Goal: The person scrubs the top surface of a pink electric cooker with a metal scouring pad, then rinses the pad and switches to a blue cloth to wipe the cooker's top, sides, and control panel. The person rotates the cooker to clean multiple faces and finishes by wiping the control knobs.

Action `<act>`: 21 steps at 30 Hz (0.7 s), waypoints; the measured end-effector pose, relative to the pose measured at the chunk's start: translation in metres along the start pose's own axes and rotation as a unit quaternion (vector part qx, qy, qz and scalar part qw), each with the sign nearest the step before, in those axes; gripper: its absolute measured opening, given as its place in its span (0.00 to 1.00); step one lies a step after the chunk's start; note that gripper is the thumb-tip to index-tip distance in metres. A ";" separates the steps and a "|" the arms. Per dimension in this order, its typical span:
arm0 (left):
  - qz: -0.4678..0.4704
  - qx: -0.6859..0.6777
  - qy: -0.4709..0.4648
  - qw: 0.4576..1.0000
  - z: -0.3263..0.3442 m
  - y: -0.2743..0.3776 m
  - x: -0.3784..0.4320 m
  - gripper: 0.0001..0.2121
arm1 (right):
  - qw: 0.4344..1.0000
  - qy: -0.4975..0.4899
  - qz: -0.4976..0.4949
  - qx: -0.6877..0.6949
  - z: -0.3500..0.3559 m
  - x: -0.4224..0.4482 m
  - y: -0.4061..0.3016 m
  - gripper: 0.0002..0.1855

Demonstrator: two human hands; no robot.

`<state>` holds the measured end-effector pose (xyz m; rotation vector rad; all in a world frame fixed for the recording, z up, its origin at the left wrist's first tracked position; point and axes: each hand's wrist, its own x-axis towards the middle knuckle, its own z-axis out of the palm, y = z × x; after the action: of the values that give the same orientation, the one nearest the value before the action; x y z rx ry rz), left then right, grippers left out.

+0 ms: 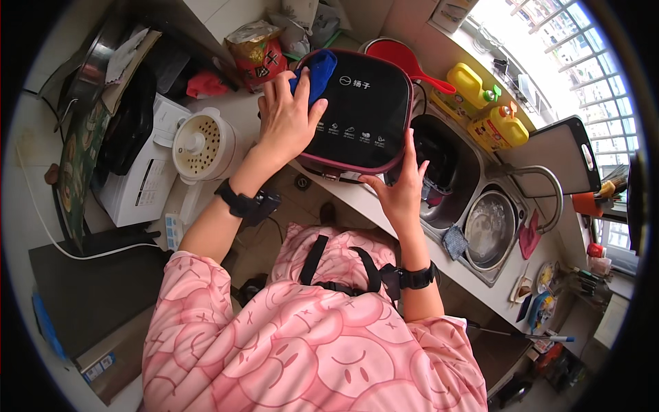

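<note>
A square air fryer (368, 110) with a glossy black top, a dark red rim and printed icons stands on the counter in front of me. My left hand (288, 116) presses a blue cloth (323, 72) onto the far left part of its top, fingers over the cloth. At the near right corner, my right hand (404, 193) grips the air fryer, its thumb by the front edge and its fingers along the side. Part of the cloth is hidden under my left fingers.
To the right, a dark basket (437, 149) lies in the sink (471, 193) beside a steel basin (491, 232). Yellow bottles (499, 127), a red-handled pan (396, 56) and a faucet (553, 190) stand close by. A white pot with a perforated lid (203, 147) is at left.
</note>
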<state>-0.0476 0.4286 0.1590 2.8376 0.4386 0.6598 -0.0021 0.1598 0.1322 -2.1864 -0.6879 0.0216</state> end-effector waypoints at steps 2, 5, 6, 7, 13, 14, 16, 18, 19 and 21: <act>0.012 -0.026 0.048 0.998 0.001 0.007 -0.015 0.20 | 1.000 0.005 0.007 0.007 0.002 -0.001 0.001 0.71; 0.039 -0.072 0.012 0.997 -0.016 0.017 -0.043 0.19 | 1.000 0.011 0.008 0.014 0.004 -0.002 0.002 0.70; 0.057 -0.103 -0.015 0.993 -0.024 0.018 -0.048 0.19 | 1.000 0.013 0.008 0.014 0.004 -0.002 0.002 0.69; 0.081 -0.133 -0.027 0.987 -0.034 0.018 -0.050 0.20 | 1.000 0.013 0.008 0.014 0.004 -0.002 0.003 0.69; 0.068 -0.208 -0.063 0.974 -0.051 -0.015 -0.003 0.25 | 0.999 0.027 -0.008 -0.015 0.002 -0.001 0.001 0.67; 0.084 -0.212 -0.023 0.973 -0.043 -0.019 0.002 0.25 | 1.000 0.023 -0.006 -0.008 0.002 -0.001 0.001 0.67; 0.062 -0.157 0.038 0.985 -0.026 -0.020 -0.002 0.23 | 1.000 0.015 0.004 0.009 0.003 -0.001 0.000 0.67; 0.017 -0.139 0.073 0.987 -0.014 -0.007 -0.020 0.22 | 1.000 0.017 0.002 0.007 0.004 -0.002 0.002 0.67; 0.014 -0.134 0.080 0.988 -0.012 0.003 -0.031 0.22 | 1.000 0.024 -0.009 0.007 0.006 -0.002 0.004 0.67; 0.034 -0.122 0.050 0.991 -0.015 0.031 -0.049 0.19 | 1.000 0.022 -0.008 0.014 0.009 -0.002 0.008 0.67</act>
<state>-0.0891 0.3852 0.1601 2.6066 0.2576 0.8128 -0.0022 0.1608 0.1204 -2.1477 -0.6766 -0.0243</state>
